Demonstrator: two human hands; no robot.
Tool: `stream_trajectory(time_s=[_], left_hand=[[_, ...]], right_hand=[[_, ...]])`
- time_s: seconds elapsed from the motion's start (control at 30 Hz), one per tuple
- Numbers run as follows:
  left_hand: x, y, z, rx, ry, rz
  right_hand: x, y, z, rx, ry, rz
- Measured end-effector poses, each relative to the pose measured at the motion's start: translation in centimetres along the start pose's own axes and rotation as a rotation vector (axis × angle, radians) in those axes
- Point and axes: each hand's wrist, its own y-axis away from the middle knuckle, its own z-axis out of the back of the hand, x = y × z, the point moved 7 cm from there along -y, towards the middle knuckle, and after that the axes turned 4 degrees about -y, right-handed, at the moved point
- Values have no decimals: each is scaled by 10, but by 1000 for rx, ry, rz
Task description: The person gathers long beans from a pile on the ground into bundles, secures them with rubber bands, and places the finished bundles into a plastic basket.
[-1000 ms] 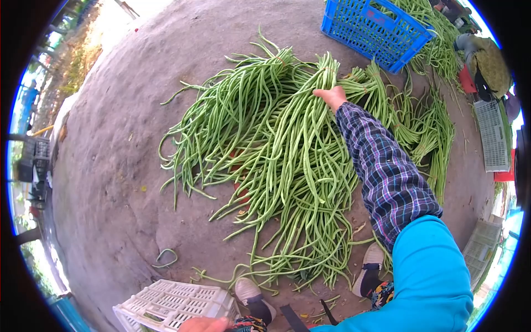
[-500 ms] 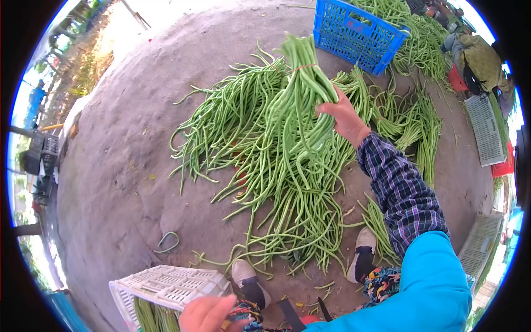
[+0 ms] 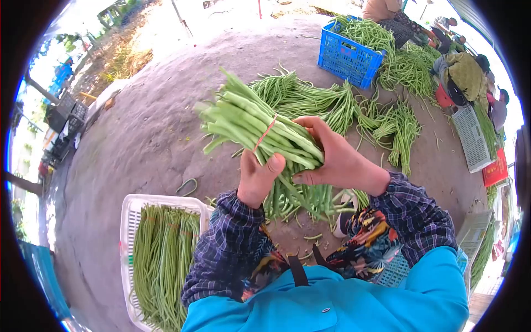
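Note:
A bundle of green long beans point(image 3: 238, 113) is up in front of me, its cut ends pointing to the upper left. A reddish rubber band point(image 3: 266, 131) runs round it. My left hand point(image 3: 259, 176) grips the bundle from below, just under the band, its thumb in sight and its other fingers mostly hidden. On the other side, my right hand point(image 3: 343, 157) is closed round the beans, thumb and forefinger showing. The lower lengths of the beans hang down between my arms. Beyond the bundle, a pile of loose long beans point(image 3: 310, 99) lies on the ground.
A white crate point(image 3: 127, 216) with banded beans stands at my left. A blue crate point(image 3: 348, 61) full of beans is at the back, beside another heap point(image 3: 415, 69). Grey crates point(image 3: 470, 138) line the right side. People sit at the upper right. A loop point(image 3: 187, 187) lies on the ground.
My left hand has come up from the lower left onto the bundle. The bundle has been lowered, brought closer and tilted leftward in my right hand. My view has shifted, showing more of the white crate.

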Motion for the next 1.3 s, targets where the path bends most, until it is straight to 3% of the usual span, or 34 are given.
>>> stream_trajectory(time_s=[0.07, 0.13, 0.2, 0.23, 0.37, 0.5, 0.6, 0.67, 0.73, 0.8, 0.97, 1.3], left_hand=[[10, 12, -2, -11, 68, 26], [17, 18, -4, 17, 282, 121], [16, 17, -1, 77, 233, 169], [19, 16, 3, 66, 252, 176], [29, 7, 13, 46, 378, 177], [28, -9, 16, 22, 452, 155], [29, -18, 16, 17, 477, 152], [33, -26, 29, -97, 416, 56], [35, -32, 30, -142, 375, 56], [33, -36, 26, -30, 521, 48], [49, -45, 19, -89, 578, 165], [50, -44, 13, 27, 47, 240]], right_hand=[[-22, 18, -10, 118, -219, -146], [-25, 30, -4, 96, -289, -95], [-44, 38, 16, -123, -301, -171], [-45, 41, 23, -226, -291, -114], [-49, 42, 25, -302, -243, -74], [-50, 32, 15, -288, -232, 5], [-53, 32, 10, -274, -328, -75], [-51, 29, 10, -247, -322, -84], [-50, 28, 10, -244, -137, -99], [-62, 26, 4, -199, -181, -97], [-74, 15, -17, -98, -419, -132], [-95, 17, -6, -227, -506, -247]])
